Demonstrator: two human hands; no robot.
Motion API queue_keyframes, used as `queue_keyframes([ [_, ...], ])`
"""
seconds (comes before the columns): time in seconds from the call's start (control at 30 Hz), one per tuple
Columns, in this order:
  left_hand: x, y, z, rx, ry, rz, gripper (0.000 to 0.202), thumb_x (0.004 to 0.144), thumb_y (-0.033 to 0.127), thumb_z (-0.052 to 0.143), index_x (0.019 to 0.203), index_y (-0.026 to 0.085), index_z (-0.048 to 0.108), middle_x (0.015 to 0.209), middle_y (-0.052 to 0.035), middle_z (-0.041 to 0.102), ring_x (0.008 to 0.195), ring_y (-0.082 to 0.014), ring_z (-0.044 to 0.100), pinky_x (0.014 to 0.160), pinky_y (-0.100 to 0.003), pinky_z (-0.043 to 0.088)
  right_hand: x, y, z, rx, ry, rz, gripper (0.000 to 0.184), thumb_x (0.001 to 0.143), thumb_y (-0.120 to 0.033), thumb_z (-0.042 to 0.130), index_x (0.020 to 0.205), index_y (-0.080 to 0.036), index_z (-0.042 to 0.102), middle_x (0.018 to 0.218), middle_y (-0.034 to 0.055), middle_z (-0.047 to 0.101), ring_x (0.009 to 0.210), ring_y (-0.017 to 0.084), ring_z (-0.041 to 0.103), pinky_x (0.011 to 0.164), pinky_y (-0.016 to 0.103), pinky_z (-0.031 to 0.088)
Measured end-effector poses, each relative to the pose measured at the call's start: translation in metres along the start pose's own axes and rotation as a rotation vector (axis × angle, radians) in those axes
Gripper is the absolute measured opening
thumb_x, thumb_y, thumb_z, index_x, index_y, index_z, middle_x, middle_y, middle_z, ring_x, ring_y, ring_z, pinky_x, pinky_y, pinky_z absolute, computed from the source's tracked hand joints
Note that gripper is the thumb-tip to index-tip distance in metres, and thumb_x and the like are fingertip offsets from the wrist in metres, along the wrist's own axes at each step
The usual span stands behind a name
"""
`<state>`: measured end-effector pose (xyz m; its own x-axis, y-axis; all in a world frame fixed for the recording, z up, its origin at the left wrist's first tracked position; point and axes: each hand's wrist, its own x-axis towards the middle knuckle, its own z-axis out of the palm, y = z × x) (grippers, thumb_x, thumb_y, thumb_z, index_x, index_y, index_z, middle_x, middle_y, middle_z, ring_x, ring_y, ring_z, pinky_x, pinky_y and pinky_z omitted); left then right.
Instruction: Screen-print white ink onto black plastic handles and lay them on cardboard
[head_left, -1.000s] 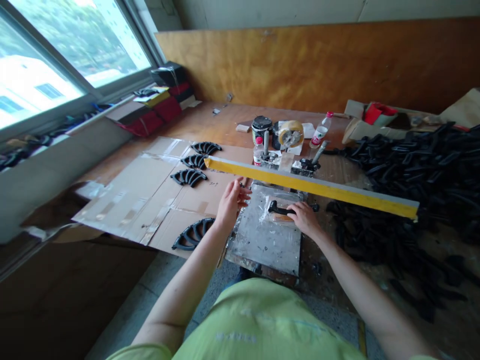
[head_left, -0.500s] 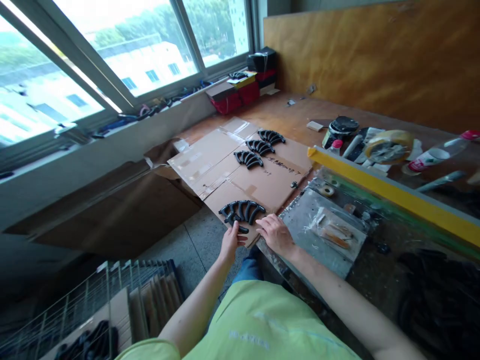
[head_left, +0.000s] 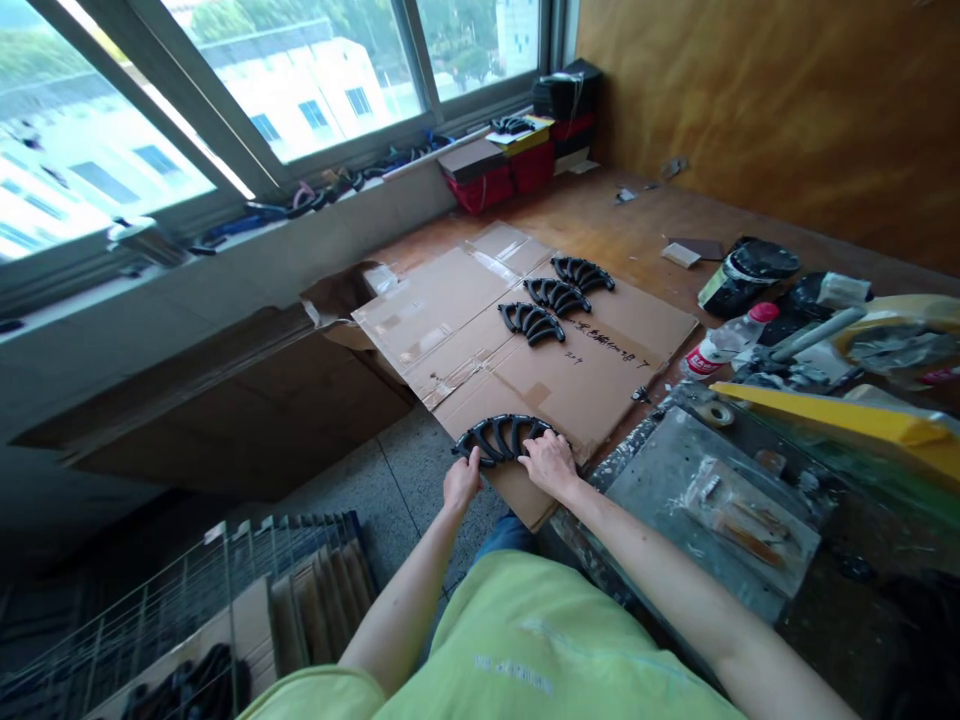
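A fan-shaped row of black curved handle-like pieces [head_left: 501,432] lies on the near end of a flattened cardboard sheet [head_left: 517,372]. My left hand [head_left: 462,482] grips the left end of this row, thumb on top and fingers partly hidden below. At the row's right end, my right hand [head_left: 551,464] has its fingers bent round the last piece. Farther up the cardboard are three similar black rows: a near one [head_left: 531,322], a middle one [head_left: 557,296] and a far one [head_left: 583,272]. Handwriting marks the cardboard beside them.
To the right stand a bottle with a red cap [head_left: 729,342], a black-smeared tub [head_left: 748,276] and a yellow-edged bar [head_left: 832,415]. A plastic bag of tools [head_left: 754,522] lies on the bench. Red boxes [head_left: 501,180] sit by the window. A wire rack [head_left: 172,610] stands lower left.
The loose black piece in my left hand has moved up against the left end of the near row. My right hand has shifted onto the row's right end. The view has turned slightly.
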<state>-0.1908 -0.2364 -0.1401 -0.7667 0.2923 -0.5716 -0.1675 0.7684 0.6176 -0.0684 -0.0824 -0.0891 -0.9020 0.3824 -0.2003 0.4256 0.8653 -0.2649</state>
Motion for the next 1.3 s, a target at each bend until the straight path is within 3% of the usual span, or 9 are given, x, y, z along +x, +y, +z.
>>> queue_keyframes([
  [0.17,0.04,0.044,-0.018,0.199,0.079,0.099,0.043,0.084,0.062,0.042,0.072,0.023,0.057,0.062,-0.0068,0.066,0.079,-0.0268,0.066,0.076,-0.035,0.044,0.011,-0.002,0.001,0.034,-0.006,0.038,0.038,0.09,-0.036,0.052,0.121,-0.014,0.059,0.105,0.0147,0.067,0.107,0.028,0.05,0.089,0.04,0.039],
  [0.27,0.043,0.063,-0.019,0.263,0.135,0.144,0.033,0.084,0.055,0.048,0.086,0.023,0.059,0.084,-0.009,0.07,0.094,-0.0271,0.063,0.082,-0.037,0.043,0.015,-0.004,0.004,0.047,-0.019,0.07,0.045,0.089,-0.034,0.052,0.129,-0.014,0.053,0.11,0.0155,0.065,0.107,0.027,0.05,0.088,0.039,0.04],
  [0.37,0.026,0.063,-0.007,0.354,0.231,0.395,0.033,0.086,0.045,0.051,0.108,0.023,0.059,0.118,-0.0118,0.062,0.115,-0.0266,0.052,0.094,-0.038,0.039,0.016,-0.005,0.004,0.058,-0.029,0.078,0.046,0.091,-0.032,0.049,0.133,-0.013,0.05,0.114,0.0156,0.064,0.107,0.027,0.05,0.088,0.039,0.041],
  [0.47,0.007,0.057,0.015,0.496,0.219,0.698,0.048,0.081,0.043,0.058,0.125,0.022,0.056,0.134,-0.0122,0.052,0.126,-0.0293,0.042,0.104,-0.04,0.033,0.017,-0.005,0.003,0.081,-0.052,0.092,0.043,0.093,-0.026,0.042,0.134,-0.012,0.05,0.114,0.0155,0.065,0.107,0.026,0.052,0.087,0.036,0.042],
  [0.6,0.008,0.057,0.041,0.628,0.206,0.685,0.062,0.076,0.044,0.063,0.131,0.019,0.054,0.142,-0.0146,0.045,0.132,-0.0383,0.032,0.108,-0.05,0.026,0.022,-0.004,0.002,0.135,-0.072,0.102,0.042,0.094,-0.017,0.035,0.13,-0.011,0.054,0.11,0.0145,0.067,0.102,0.024,0.055,0.087,0.032,0.043],
  [0.77,0.045,0.082,0.03,0.667,0.166,0.741,0.055,0.077,0.047,0.061,0.122,0.017,0.06,0.136,-0.0168,0.05,0.129,-0.0373,0.036,0.105,-0.049,0.03,0.042,-0.005,-0.003,0.179,0.002,0.139,0.043,0.092,-0.017,0.038,0.131,-0.011,0.055,0.115,0.014,0.066,0.104,0.024,0.056,0.09,0.033,0.044],
  [0.97,0.108,0.149,0.004,0.713,0.166,0.832,0.056,0.074,0.049,0.063,0.12,0.017,0.061,0.134,-0.0172,0.051,0.127,-0.0366,0.038,0.105,-0.048,0.03,0.067,-0.006,-0.026,0.288,0.106,0.139,0.048,0.09,-0.022,0.049,0.136,-0.011,0.05,0.14,0.0132,0.05,0.121,0.026,0.05,0.102,0.037,0.04],
  [1.1,0.133,0.18,0.01,0.777,0.148,0.768,0.058,0.076,0.051,0.059,0.121,0.015,0.059,0.132,-0.019,0.052,0.121,-0.037,0.044,0.097,-0.049,0.037,0.047,0.001,-0.036,0.392,0.158,0.237,0.046,0.09,-0.021,0.051,0.135,-0.013,0.053,0.139,0.0121,0.051,0.125,0.025,0.049,0.107,0.038,0.036],
  [1.3,0.138,0.157,0.021,0.8,0.24,0.857,0.072,0.082,0.061,0.042,0.139,0.016,0.043,0.149,-0.0203,0.034,0.134,-0.0393,0.033,0.104,-0.053,0.032,-0.045,0.024,-0.044,0.511,0.434,0.399,0.036,0.088,-0.018,0.056,0.124,-0.02,0.062,0.13,0.0074,0.06,0.119,0.018,0.055,0.108,0.035,0.037],
])
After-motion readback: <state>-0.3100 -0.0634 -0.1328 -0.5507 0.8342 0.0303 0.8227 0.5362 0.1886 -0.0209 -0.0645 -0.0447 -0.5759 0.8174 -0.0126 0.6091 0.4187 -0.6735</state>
